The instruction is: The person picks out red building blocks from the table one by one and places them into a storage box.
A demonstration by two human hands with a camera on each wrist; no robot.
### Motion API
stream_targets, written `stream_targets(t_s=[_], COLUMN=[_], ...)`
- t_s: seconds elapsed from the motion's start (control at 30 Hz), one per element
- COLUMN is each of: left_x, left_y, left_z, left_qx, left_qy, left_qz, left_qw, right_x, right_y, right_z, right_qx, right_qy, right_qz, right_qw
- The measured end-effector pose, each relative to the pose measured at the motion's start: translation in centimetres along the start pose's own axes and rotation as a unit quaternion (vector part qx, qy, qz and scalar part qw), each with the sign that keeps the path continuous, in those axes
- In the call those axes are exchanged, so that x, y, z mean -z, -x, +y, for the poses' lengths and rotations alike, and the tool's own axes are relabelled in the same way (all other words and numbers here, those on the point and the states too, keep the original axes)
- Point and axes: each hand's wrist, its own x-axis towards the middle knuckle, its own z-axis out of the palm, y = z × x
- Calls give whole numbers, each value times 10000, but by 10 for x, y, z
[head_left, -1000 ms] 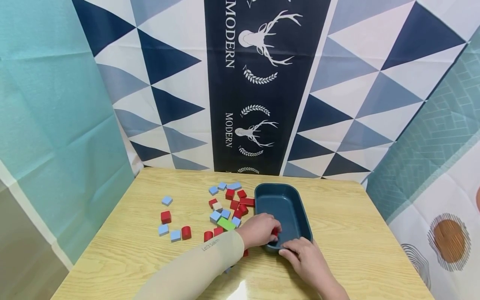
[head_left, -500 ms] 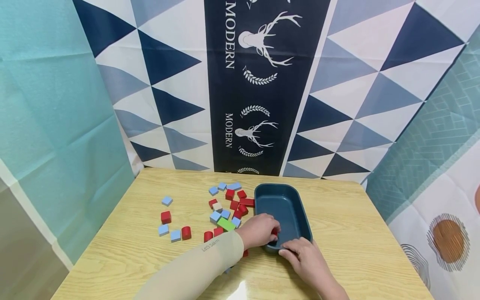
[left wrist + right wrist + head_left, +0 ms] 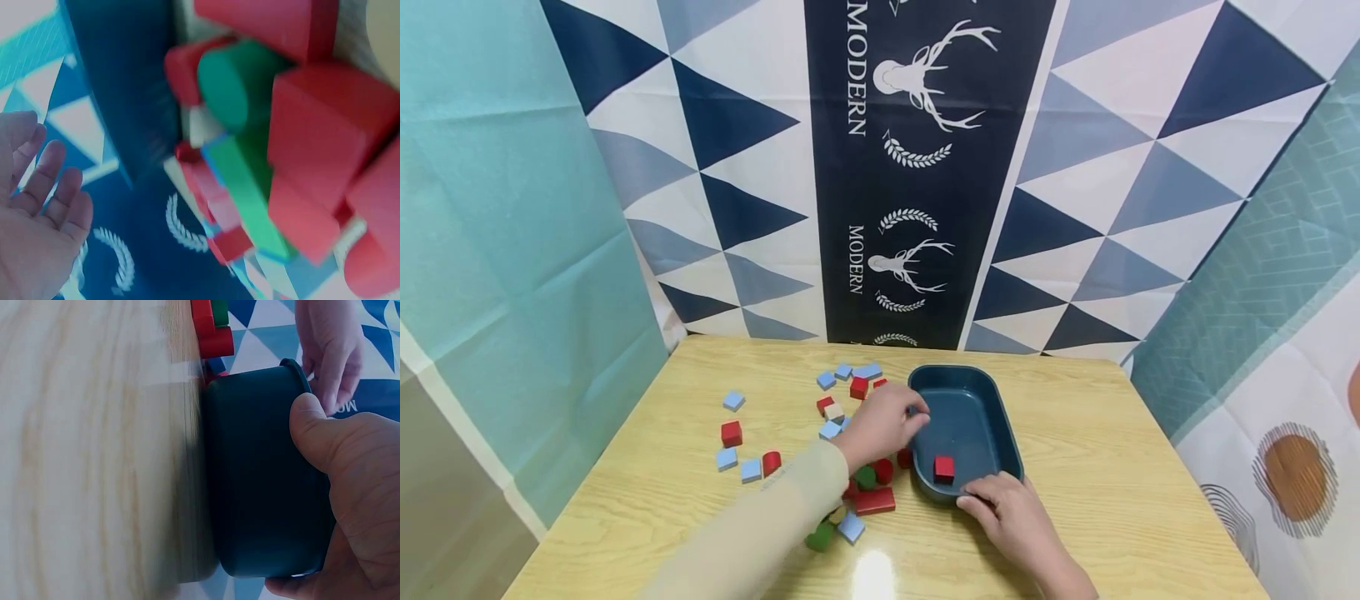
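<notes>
A dark blue rectangular tray (image 3: 1015,437) stands on the wooden table with one red cube (image 3: 943,469) inside at its near end. My right hand (image 3: 1018,517) grips the tray's near right rim; in the right wrist view its thumb (image 3: 308,409) lies against the outer wall. My left hand (image 3: 883,423) hovers by the tray's left rim, above loose blocks. In the left wrist view the left fingers (image 3: 53,181) are loosely bent, with nothing seen between them. Beneath it lie a green block (image 3: 250,187), a green cylinder (image 3: 225,90) and several red blocks (image 3: 325,125).
Light blue blocks (image 3: 826,381) and red blocks (image 3: 859,388) lie behind the left hand. More blocks, among them a red cube (image 3: 732,433), are scattered at the left. Nearer the front are a long red block (image 3: 874,501) and a dark green piece (image 3: 820,537).
My left hand has let go of the red cube, which now sits in the tray. It has risen and moved left and away over the blocks. The right hand stays on the rim.
</notes>
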Motion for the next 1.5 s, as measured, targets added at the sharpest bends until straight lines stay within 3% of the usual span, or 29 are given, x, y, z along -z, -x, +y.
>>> stream_targets(t_s=[0.1, 0.17, 0.33, 0.53, 0.7, 0.9, 1.07, 1.33, 1.5], left_x=[13, 16, 7, -18, -32, -48, -51, -43, -18], left_y=[3, 7, 20, 27, 25, 21, 20, 19, 11], left_z=[-11, -19, -27, -19, -12, -16, -18, -19, -20], left_qx=[536, 696, 497, 126, 92, 162, 183, 100, 22], left_qy=[657, 663, -201, -1360, -1872, -2028, -2046, -1899, -1676], left_qz=[162, 96, -674, -1193, -986, -635, -512, -509, -369], left_qw=[9963, 9953, 9963, 9834, 9773, 9770, 9773, 9804, 9852], right_x=[0, 0, 2, 3, 3, 1, 0, 0, 1], right_y=[-1, -1, -1, 0, 1, 1, 1, 1, 1], right_z=[-1, -1, -3, -6, -5, -4, -4, -5, -5], right_qx=[-106, -160, -281, -367, -297, -210, -143, -230, -205], right_qy=[-7, 0, -32, -108, -64, -16, 5, -6, -48], right_qz=[-80, -107, -186, -228, -158, -66, -5, -57, -37], right_qw=[9999, 9998, 9994, 9990, 9994, 9998, 9999, 9997, 9998])
